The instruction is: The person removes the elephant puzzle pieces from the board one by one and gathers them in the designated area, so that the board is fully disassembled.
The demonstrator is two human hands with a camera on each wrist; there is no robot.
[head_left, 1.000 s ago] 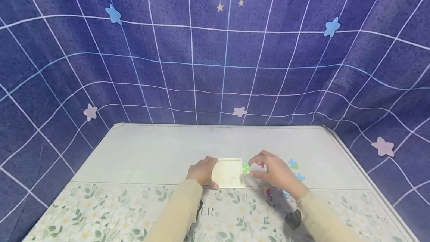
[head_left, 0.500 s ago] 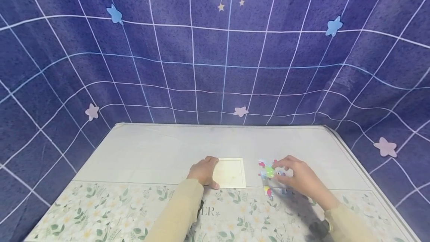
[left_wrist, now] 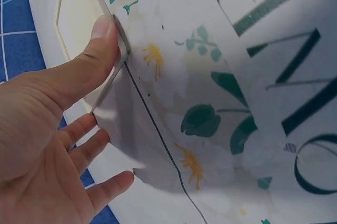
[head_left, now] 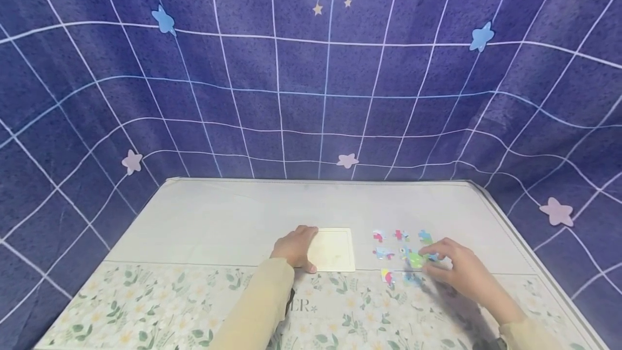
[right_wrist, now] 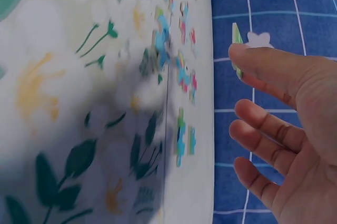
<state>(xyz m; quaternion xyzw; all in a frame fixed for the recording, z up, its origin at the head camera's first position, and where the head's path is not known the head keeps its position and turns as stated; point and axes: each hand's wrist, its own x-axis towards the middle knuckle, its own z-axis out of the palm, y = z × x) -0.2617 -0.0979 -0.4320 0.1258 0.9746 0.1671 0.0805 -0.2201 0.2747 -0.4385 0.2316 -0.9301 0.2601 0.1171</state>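
Observation:
A shallow cream puzzle tray (head_left: pixel 331 250) lies on the table with a bare inside. My left hand (head_left: pixel 294 247) holds its left end, the thumb (left_wrist: pixel 103 37) on the near corner and other fingers at the side edge. My right hand (head_left: pixel 457 266) pinches a green puzzle piece (head_left: pixel 415 258) between thumb and forefinger, above the table and over the loose pieces. In the right wrist view, that piece shows edge-on at the fingertips, and the other fingers are loosely bent. Colourful loose pieces, such as a blue-and-green piece (head_left: pixel 425 236) and a yellow-and-red piece (head_left: pixel 387 276), lie right of the tray.
The white table (head_left: pixel 233 215) has a flower-printed mat (head_left: pixel 160 301) along its near part. A dark blue gridded curtain (head_left: pixel 301 112) with stars stands behind the table and along both sides. Several loose puzzle pieces lie between the tray and my right hand.
My right hand has moved from beside the tray to the right, carrying the green puzzle piece away over the loose pieces. My left hand stays on the tray.

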